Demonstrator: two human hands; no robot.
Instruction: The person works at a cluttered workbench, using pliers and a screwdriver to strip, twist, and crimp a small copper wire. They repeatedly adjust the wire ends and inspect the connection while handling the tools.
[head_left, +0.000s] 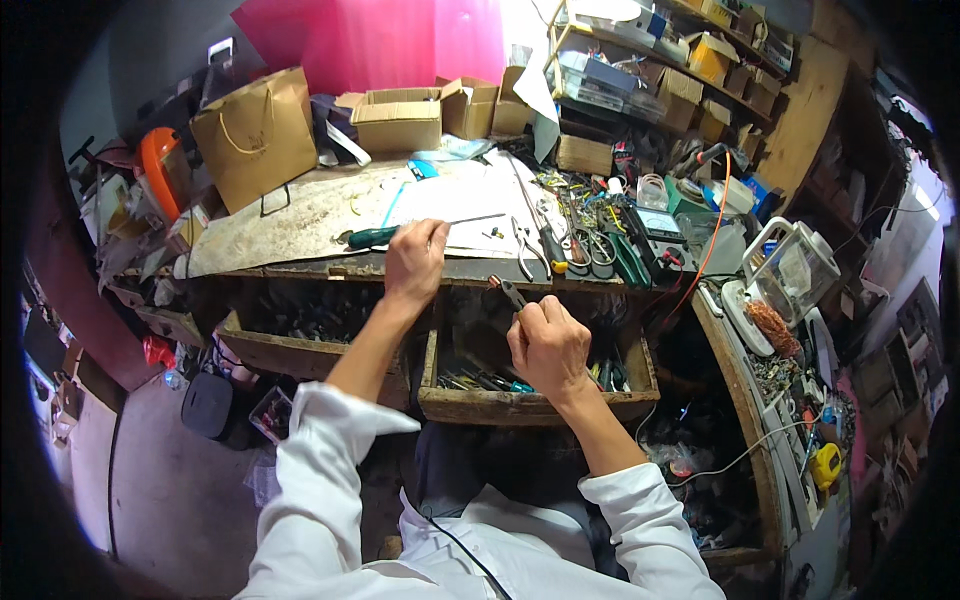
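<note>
My left hand (pixel 415 262) is closed on a screwdriver (pixel 370 238) at the bench's front edge. Its green handle sticks out to the left of my fingers, and the thin shaft points right over a white sheet (pixel 455 195). Above an open wooden drawer (pixel 530 405), my right hand (pixel 552 348) is wrapped round a pair of pliers (pixel 512 294). The dark jaws point up and left, with a small coppery bit at their tip that I cannot make out clearly. White-handled pliers (pixel 530 252) lie on the bench between and beyond my hands.
Hand tools (pixel 590 240) and a meter (pixel 658 222) crowd the bench's right side. Cardboard boxes (pixel 398 120) and a paper bag (pixel 255 140) stand at the back. A second drawer (pixel 300 350) is pulled out at left. An orange cable (pixel 722 200) hangs at right.
</note>
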